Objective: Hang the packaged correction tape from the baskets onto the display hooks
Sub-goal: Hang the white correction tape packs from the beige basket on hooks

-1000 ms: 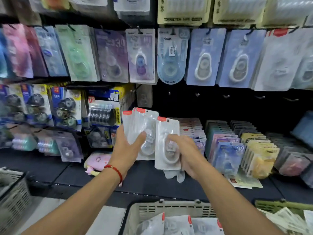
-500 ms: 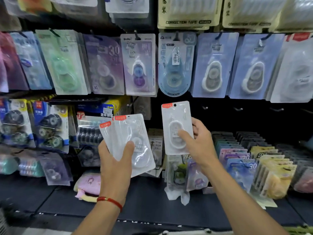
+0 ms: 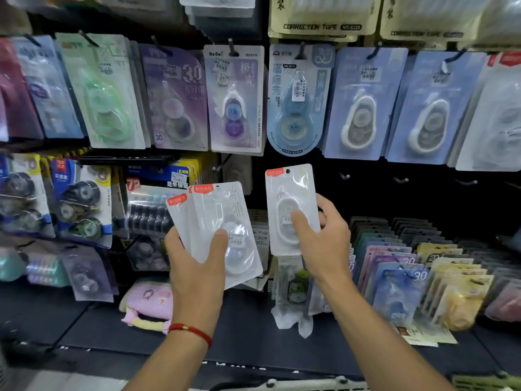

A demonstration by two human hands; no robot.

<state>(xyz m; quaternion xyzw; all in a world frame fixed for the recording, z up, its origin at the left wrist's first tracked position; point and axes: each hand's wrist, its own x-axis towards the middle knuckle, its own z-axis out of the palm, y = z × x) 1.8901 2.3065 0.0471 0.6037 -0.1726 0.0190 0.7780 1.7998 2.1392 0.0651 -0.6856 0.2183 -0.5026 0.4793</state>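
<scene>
The right hand [image 3: 324, 244] has a single white pack [image 3: 291, 207] of correction tape up in front of the dark display panel, thumb pressed across the clear blister, the other fingers curled round the pack's right edge. The pack stands upright, red tab at its top left corner, hang hole right beside it. That hole sits just left of the bare hooks [image 3: 345, 176] poking out of the dark panel, near them but not on one.

Over on the other side, the left hand [image 3: 197, 266], red cord bracelet [image 3: 190, 330] at the wrist, grips a fanned stack of white packs [image 3: 222, 232]. The thumb lies across the front blister, and the fingers wrap the stack's left edge. At least two packs show, tilted with their tops leaning left, each with a red tab at its top corner.

Above both hands runs a full row of hanging packs: green [image 3: 104, 91], purple [image 3: 176, 100], a pale BoBo card [image 3: 235, 100], a rounded blue one [image 3: 296, 100], then blue-backed cards [image 3: 363, 105]. To the right, on the shelf [image 3: 242, 334], rows of coloured packs [image 3: 408, 266] stand on edge. A pink item [image 3: 146, 304] lies on the shelf below the left hand. Along the bottom edge, a basket rim [image 3: 304, 384] peeks in; its contents are out of view.
</scene>
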